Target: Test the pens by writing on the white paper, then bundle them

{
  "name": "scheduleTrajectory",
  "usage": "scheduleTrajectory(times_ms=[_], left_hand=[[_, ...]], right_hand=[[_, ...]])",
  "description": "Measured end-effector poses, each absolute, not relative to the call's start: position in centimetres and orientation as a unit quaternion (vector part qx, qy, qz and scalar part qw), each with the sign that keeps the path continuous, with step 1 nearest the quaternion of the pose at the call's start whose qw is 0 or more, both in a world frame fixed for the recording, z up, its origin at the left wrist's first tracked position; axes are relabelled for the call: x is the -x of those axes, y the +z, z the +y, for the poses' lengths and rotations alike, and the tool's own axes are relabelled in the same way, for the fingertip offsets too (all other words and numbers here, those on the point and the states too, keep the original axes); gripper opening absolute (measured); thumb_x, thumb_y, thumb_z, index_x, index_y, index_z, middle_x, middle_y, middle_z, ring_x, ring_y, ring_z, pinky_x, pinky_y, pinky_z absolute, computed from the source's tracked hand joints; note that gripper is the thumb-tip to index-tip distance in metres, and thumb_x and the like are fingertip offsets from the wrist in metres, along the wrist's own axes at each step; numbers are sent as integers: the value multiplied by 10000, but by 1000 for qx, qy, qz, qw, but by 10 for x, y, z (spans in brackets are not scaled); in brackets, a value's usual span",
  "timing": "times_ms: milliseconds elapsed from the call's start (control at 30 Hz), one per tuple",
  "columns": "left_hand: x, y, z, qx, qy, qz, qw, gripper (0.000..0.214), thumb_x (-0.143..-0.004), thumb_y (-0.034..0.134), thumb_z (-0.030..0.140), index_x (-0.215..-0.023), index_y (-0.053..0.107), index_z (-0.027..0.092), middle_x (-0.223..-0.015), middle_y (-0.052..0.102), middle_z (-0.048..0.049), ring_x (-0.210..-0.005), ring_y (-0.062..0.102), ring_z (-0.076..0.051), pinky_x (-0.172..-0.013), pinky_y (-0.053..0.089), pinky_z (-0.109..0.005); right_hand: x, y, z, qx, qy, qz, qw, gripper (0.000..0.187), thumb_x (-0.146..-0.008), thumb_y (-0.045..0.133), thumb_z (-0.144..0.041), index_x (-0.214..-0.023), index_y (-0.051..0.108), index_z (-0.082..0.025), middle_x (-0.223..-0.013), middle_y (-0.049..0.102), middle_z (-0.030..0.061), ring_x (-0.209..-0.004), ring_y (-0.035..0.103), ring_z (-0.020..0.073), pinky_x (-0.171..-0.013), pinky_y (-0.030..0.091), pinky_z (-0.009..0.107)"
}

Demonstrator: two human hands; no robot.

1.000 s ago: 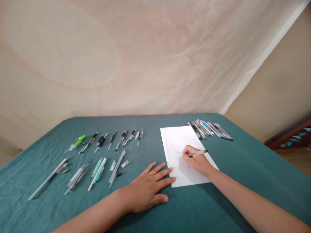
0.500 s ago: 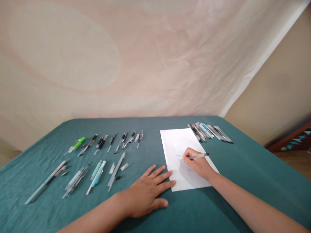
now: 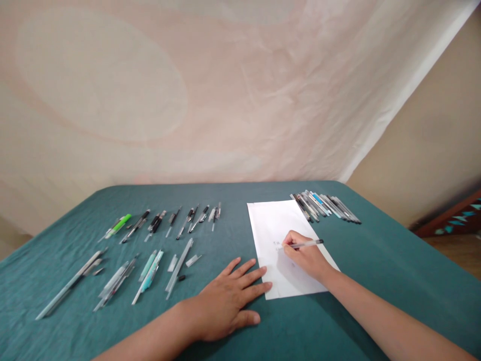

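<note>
My right hand (image 3: 306, 256) is closed around a clear pen (image 3: 306, 244) with a dark end, its tip resting on a white sheet of paper (image 3: 272, 225) that bears a few small marks. My left hand (image 3: 229, 298) lies flat on the teal tablecloth with its fingers spread, the fingertips touching the sheet's lower left edge. The hand holds nothing.
A bundle of pens (image 3: 325, 205) lies beyond the paper's far right corner. To the left, a far row of pens (image 3: 169, 220) with a green highlighter (image 3: 119, 224), and a nearer row of clear pens and loose parts (image 3: 146, 271). A cloth backdrop hangs behind the table (image 3: 376, 265).
My right hand has shifted the pen slightly down the sheet while writing. The view has tilted up a little. My left hand stays flat in place.
</note>
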State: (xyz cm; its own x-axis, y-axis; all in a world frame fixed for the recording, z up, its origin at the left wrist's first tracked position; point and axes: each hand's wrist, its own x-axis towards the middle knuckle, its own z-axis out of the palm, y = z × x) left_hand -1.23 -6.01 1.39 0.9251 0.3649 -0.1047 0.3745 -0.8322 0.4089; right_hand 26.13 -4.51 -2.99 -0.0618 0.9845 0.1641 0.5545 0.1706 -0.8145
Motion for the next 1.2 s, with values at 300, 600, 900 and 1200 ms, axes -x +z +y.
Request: scheduleTrajectory(times_ms=[300, 600, 900, 1200], left_hand=[[13, 12, -59, -959, -3, 191, 211, 603, -908, 307, 558, -1448, 203, 311, -1518, 189, -37, -1398, 96, -267, -1127, 54, -488], [14, 12, -61, -961, 5, 187, 201, 596, -911, 302, 553, -1447, 208, 310, -1517, 199, -35, -1397, 106, -266, -1129, 57, -477], [13, 14, -61, -959, -7, 190, 211, 595, -910, 298, 557, -1446, 208, 314, -1519, 188, -39, -1398, 100, -268, -1125, 55, -485], [13, 13, -60, -957, 1, 190, 218, 590, -908, 322, 548, -1442, 224, 316, -1514, 209, -39, -1397, 110, -270, -1125, 57, -484]], right_hand=[[-260, -29, -45, 570, 303, -666, 374, 65, -778, 488, -189, -714, 491, -195, -581, 483, -50, -517, 436, 103, -497, 325, 224], [-262, -27, -44, 584, 275, -667, 373, 82, -784, 490, -189, -703, 499, -188, -627, 516, -34, -585, 470, 116, -559, 349, 238], [-264, -25, -45, 569, 287, -671, 379, 82, -783, 490, -197, -707, 520, -186, -629, 533, -24, -603, 481, 129, -578, 360, 249], [-263, -25, -44, 574, 279, -668, 382, 88, -774, 491, -205, -690, 510, -188, -607, 517, -29, -583, 466, 125, -562, 347, 247]])
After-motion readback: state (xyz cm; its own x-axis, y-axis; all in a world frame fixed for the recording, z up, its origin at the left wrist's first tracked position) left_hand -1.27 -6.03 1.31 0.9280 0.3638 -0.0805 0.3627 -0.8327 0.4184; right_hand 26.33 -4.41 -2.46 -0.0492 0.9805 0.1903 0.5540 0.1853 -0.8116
